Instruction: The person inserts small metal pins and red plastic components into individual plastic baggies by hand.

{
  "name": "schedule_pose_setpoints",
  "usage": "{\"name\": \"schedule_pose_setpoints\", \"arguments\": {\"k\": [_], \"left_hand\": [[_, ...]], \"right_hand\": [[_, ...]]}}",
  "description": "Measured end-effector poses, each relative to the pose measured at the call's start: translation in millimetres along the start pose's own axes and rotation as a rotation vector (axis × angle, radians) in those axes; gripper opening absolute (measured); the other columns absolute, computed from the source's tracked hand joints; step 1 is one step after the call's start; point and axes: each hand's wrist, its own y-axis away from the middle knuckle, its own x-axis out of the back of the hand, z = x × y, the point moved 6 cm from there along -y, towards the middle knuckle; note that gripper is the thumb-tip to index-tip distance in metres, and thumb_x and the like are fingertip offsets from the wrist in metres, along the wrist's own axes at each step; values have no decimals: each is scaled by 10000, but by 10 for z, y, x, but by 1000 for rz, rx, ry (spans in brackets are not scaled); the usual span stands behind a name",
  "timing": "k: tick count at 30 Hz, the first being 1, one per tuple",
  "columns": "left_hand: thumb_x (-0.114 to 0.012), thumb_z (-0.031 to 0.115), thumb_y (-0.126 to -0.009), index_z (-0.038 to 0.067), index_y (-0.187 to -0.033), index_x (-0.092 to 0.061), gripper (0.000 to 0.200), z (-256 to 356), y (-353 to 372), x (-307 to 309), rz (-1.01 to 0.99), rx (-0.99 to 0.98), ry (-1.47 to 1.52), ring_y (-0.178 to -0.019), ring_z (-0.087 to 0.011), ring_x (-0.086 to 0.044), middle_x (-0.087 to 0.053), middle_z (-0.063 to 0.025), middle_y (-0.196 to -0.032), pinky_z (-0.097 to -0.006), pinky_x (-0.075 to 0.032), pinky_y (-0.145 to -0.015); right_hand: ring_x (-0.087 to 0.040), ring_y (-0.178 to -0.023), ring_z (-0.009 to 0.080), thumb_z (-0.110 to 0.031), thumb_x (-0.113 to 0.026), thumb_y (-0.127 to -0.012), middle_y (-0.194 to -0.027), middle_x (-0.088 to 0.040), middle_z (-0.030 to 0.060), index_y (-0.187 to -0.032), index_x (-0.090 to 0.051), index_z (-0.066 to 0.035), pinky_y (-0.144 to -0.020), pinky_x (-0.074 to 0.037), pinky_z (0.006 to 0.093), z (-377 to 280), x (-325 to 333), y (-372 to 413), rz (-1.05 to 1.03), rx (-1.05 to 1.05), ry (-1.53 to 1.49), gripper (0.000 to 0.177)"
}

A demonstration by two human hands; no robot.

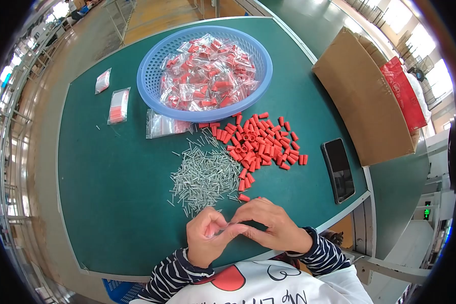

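Observation:
My left hand and my right hand meet near the table's front edge, fingers pinched together. Between them is a small clear plastic bag, mostly hidden by the fingers. Just beyond my left hand spreads a pile of small silver screws. A heap of red ribbed plastic caps lies to the right of the screws, and a few caps trail down towards my right hand.
A blue perforated basket at the back holds many bagged red caps. Flat clear bags lie against it, with two bag stacks further left. On the right are a phone and a cardboard box.

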Motion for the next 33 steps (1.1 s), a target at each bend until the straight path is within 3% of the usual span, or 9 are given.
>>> {"name": "schedule_pose_setpoints", "arguments": {"k": [3, 6, 13, 22, 28, 33], "left_hand": [[-835, 45, -778, 18, -871, -598, 257, 89, -34, -23, -19, -13, 7, -614, -43, -401, -525, 10, -727, -206, -321, -553], [-807, 35, -800, -4, -914, -656, 193, 185, -48, 44, -39, -62, -269, -605, -47, -407, -524, 8, -701, -210, -328, -555], [-778, 13, -815, 2, -942, -708, 146, 256, -42, 71, -1, -90, -295, -604, -62, -436, -567, -16, -717, -216, -341, -556], [-787, 34, -809, -1, -918, -699, 144, 307, -48, 69, 66, -64, -333, -592, -67, -419, -525, -2, -680, -229, -317, -541], [-800, 27, -780, 25, -888, -705, 143, 329, -90, 27, 21, -83, -312, -561, -65, -393, -490, 13, -636, -234, -300, -523], [-811, 17, -756, 41, -879, -713, 159, 343, -67, 27, -33, -192, -337, -540, -61, -377, -466, 20, -605, -236, -288, -505]], "right_hand": [[-630, -953, 273, -70, -703, -857, -997, -669, 77, -1018, -667, -50, -880, -463, 373, 42, 25, -4, 75, -11, -101, 166], [-633, -927, 257, -49, -705, -856, -984, -665, 87, -986, -669, -37, -864, -479, 360, 58, 99, -12, 146, -22, -158, 136], [-640, -923, 220, -31, -718, -852, -972, -671, 100, -962, -677, -17, -842, -493, 331, 64, 164, -22, 188, -145, -286, 118], [-647, -887, 249, -62, -734, -840, -915, -675, 79, -929, -691, -40, -830, -474, 357, 6, 172, -61, 214, -15, -114, 101], [-645, -863, 255, -66, -732, -829, -906, -674, 78, -931, -692, -44, -821, -473, 371, -67, 216, -114, 122, 38, -70, 111], [-641, -817, 202, -52, -717, -846, -884, -663, 72, -944, -682, -56, -716, -492, 320, -62, 174, -163, 16, -24, -165, 104]]}}
